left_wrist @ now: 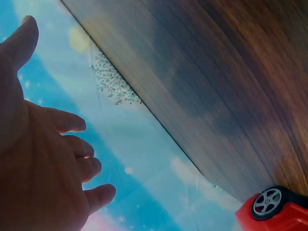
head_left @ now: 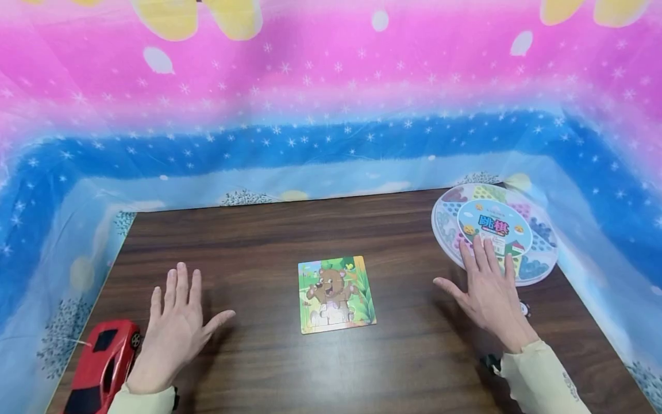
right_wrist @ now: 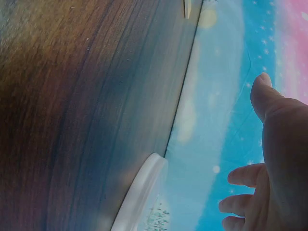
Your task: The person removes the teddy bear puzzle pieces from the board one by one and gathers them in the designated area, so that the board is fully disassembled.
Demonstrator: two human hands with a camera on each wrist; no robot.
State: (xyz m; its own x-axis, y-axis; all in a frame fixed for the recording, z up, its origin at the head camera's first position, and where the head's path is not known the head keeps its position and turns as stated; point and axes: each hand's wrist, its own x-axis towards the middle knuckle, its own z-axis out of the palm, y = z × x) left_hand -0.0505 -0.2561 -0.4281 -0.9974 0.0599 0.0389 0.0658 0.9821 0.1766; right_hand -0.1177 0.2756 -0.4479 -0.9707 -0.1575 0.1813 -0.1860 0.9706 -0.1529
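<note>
A small square jigsaw puzzle [head_left: 336, 294] with a brown bear picture lies flat in the middle of the dark wooden table [head_left: 310, 230]. My left hand [head_left: 176, 322] hovers open over the table to the puzzle's left, fingers straight and spread, holding nothing; in the left wrist view the left hand [left_wrist: 43, 154] shows its palm with loosely bent fingers. My right hand [head_left: 486, 287] is open to the puzzle's right, fingers straight, its fingertips over the near edge of a round Chinese checkers box [head_left: 496, 230]. In the right wrist view the box rim [right_wrist: 142, 192] shows beside the right hand [right_wrist: 274, 178].
A red toy car [head_left: 103, 362] sits at the table's near left edge by my left wrist, its wheel [left_wrist: 267, 201] in the left wrist view. A pink and blue starry cloth [head_left: 331, 115] walls the table on three sides.
</note>
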